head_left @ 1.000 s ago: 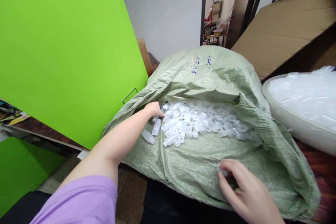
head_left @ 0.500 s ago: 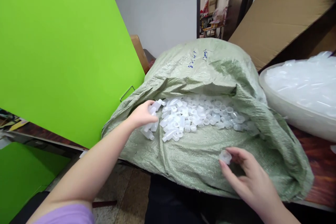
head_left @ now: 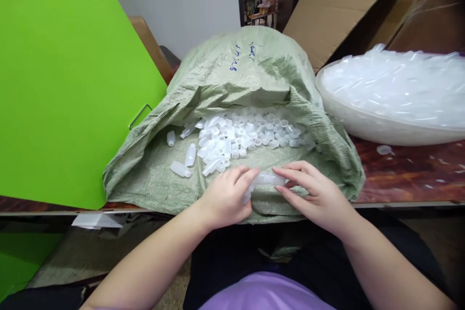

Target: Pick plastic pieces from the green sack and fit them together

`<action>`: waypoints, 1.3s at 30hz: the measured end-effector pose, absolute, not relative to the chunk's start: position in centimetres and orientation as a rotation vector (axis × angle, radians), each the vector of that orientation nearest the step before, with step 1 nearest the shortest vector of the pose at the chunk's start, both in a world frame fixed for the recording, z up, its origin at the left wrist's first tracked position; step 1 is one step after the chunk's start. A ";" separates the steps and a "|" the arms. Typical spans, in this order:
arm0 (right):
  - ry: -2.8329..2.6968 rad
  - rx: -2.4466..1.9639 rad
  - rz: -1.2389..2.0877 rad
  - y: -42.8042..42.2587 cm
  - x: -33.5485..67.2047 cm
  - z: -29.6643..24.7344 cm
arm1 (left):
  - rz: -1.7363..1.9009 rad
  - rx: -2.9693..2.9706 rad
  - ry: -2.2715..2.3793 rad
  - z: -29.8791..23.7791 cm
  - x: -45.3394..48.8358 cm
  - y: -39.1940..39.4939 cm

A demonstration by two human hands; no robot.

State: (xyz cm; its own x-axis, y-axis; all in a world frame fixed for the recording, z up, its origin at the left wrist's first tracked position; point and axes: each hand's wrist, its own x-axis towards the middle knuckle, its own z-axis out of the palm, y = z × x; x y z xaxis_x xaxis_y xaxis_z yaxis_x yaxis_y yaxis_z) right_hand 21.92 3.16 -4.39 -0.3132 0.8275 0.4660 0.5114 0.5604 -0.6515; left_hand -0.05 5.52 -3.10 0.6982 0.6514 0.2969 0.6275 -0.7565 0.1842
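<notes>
At far L, green panel (head_left: pixel 65 82) is standing beside the sack (head_left: pixel 236 77). Inside the sack's open mouth, loose pcs (head_left: pixel 180 169) are lying separately, just L of the main pile (head_left: pixel 232 138), which is spreading across the mid of the mouth w/ its units lying at mixed angles.

Below the pile, L hand (head_left: pixel 228 196) is now working near centre; it is no longer reaching to the pile's L side, as it was a moment ago, but is meeting R hand. Its fingers are curling narrowly over held pcs (head_left: pixel 269 178), qty. unclear, part being hidden by the hand. This change is suggesting, by judgement, a shift from one-handed pick-up to two-handed handling, w/ the pile being left alone meanwhile.

Between both hands, held pcs are sitting above the sack's front portion, approx. horiz. They are showing translucent white, smooth, w/ ring-like bands; whether one long unit or several in line, cannot tell. R hand (head_left: pixel 316 193) is pinching their R end, thumb and fingertips standing narrow.

At far R, tub (head_left: pixel 385 128) is holding a heap of similar white units on the tabletop (head_left: pixel 410 179), w/ one small pc (head_left: pixel 384 149) lying just in front.
</notes>
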 end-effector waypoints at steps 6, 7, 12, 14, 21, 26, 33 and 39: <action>-2.175 -0.991 0.329 3.6 22.6 -4.5 | 0.487 2.712 0.978 -2.7 -0.1 5.9; -2.181 -0.977 0.341 3.9 22.7 -4.6 | 0.479 2.679 0.967 -2.6 -0.1 6.1; -2.262 -0.908 0.310 4.8 23.5 -5.3 | 0.428 2.537 0.897 -2.6 -0.3 7.2; -2.345 -0.834 0.188 4.7 23.9 -5.7 | 0.401 2.500 0.869 -2.6 -0.3 7.6; -2.321 -1.023 0.227 4.8 23.5 -6.2 | 0.274 2.452 0.874 -2.4 0.1 8.3; -2.176 -1.284 0.269 4.8 22.3 -5.7 | 0.237 2.430 0.942 -2.3 0.5 8.3; -2.236 -1.187 0.174 4.4 22.6 -6.1 | 0.285 2.399 0.953 -2.6 0.4 8.3; -2.306 -1.136 0.092 4.6 22.4 -6.3 | 0.365 2.376 0.964 -2.9 0.3 8.2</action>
